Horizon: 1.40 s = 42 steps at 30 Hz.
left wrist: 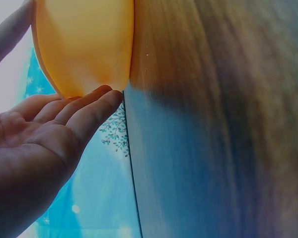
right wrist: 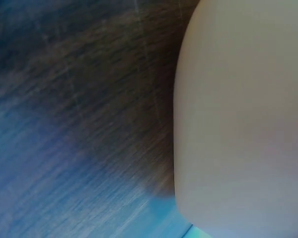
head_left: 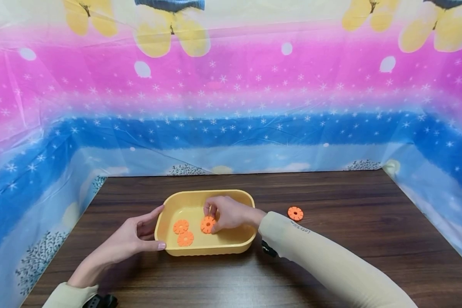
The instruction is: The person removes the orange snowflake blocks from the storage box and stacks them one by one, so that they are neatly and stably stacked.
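Four Orange Discs (head_left: pixel 178 227), One Yellow Tray (head_left: pixel 211 250)

A right hand (head_left: pixel 231 211) pinches one disc (head_left: pixel 205 226) inside the tray, near two lying loose; the fourth disc (head_left: pixel 291 214) rests outside on the table (head_left: pixel 331 192). A left hand (head_left: pixel 125 237) grips the tray's left end.

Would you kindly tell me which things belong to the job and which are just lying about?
In the job:
yellow tub
two orange discs lying in it
third disc, pinched by the right hand
probably the loose fourth disc

Just around:
dark table
patterned cloth

Printed cloth (head_left: pixel 231 102) walling a wooden table (head_left: pixel 350 205) suggests a makeshift booth.
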Each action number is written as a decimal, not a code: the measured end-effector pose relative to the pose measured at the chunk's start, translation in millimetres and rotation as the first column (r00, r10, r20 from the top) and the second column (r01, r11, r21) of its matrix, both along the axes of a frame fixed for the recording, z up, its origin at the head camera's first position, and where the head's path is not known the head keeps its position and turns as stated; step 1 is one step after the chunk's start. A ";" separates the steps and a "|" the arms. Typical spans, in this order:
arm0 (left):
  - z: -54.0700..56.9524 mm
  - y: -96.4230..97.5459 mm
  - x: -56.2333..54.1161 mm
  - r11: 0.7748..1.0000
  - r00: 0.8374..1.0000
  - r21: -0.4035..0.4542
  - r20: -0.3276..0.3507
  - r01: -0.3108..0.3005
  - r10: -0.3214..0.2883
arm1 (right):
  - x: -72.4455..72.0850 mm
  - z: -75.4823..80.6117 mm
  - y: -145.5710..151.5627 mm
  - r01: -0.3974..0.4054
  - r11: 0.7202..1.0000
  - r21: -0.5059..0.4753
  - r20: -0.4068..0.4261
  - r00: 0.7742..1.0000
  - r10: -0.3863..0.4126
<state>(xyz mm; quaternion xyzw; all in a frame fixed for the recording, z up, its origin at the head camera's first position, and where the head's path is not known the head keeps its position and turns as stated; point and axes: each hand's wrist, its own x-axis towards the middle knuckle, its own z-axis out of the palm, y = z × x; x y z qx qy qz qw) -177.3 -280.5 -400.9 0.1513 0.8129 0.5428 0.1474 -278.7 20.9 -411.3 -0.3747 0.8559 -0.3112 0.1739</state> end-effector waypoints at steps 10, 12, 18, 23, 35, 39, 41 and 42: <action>-0.2 -0.2 0.4 1.000 1.000 0.010 0.007 0.000 -0.001 | 3.2 3.9 1.4 -0.063 0.998 0.029 0.033 0.998 0.063; -0.3 -0.2 0.2 1.000 1.000 0.012 0.008 -0.001 0.001 | 3.7 4.3 1.2 -0.074 0.997 0.031 0.025 0.997 0.073; -0.2 -0.1 -0.2 1.000 1.000 0.012 0.014 -0.006 0.006 | 3.3 2.9 0.5 -0.096 0.994 0.050 -0.001 0.995 0.096; 0.2 -0.2 0.1 1.000 1.000 0.011 0.011 -0.006 0.006 | 2.9 2.9 0.4 -0.088 0.994 0.067 -0.013 0.996 0.089; -0.9 -0.7 0.1 1.000 1.000 0.027 0.006 0.008 -0.008 | 3.0 3.7 1.2 -0.113 0.991 0.077 -0.037 0.993 0.116; -1.3 -0.6 0.3 0.999 1.000 0.034 0.007 0.010 -0.011 | 4.0 6.3 2.2 -0.104 0.993 0.049 -0.019 0.994 0.105; -1.3 -0.6 0.6 0.999 1.000 0.034 0.005 0.009 -0.010 | 3.9 8.0 2.6 -0.100 0.994 0.030 -0.006 0.995 0.101; -1.3 -0.6 0.7 0.999 1.000 0.033 0.005 0.009 -0.009 | 3.4 8.5 2.9 -0.100 0.995 0.019 0.001 0.995 0.100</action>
